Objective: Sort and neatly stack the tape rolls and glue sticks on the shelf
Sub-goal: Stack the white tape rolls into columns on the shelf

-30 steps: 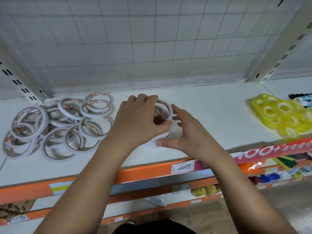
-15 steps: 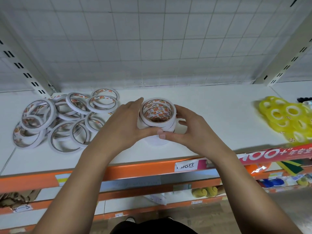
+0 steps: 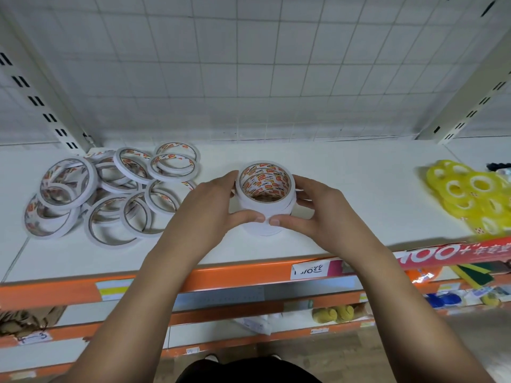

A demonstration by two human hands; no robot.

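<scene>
A short stack of white tape rolls (image 3: 264, 210) stands upright on the white shelf (image 3: 359, 194), near its middle. My left hand (image 3: 210, 208) wraps the stack's left side and my right hand (image 3: 315, 211) its right side, thumbs meeting at the front. A loose heap of white tape rolls (image 3: 110, 189) lies on the shelf to the left, some flat, some leaning. Yellow tape rolls (image 3: 470, 194) in clear wrap lie at the far right.
The shelf has an orange front edge (image 3: 235, 275) with a price tag (image 3: 311, 270) and a red banner (image 3: 456, 250). Slotted uprights stand at back left (image 3: 44, 111) and back right (image 3: 470, 111). Lower shelves hold assorted goods.
My left hand slid off the top of the stack to its side, uncovering the top roll. Both hands now press the stack from either side.
</scene>
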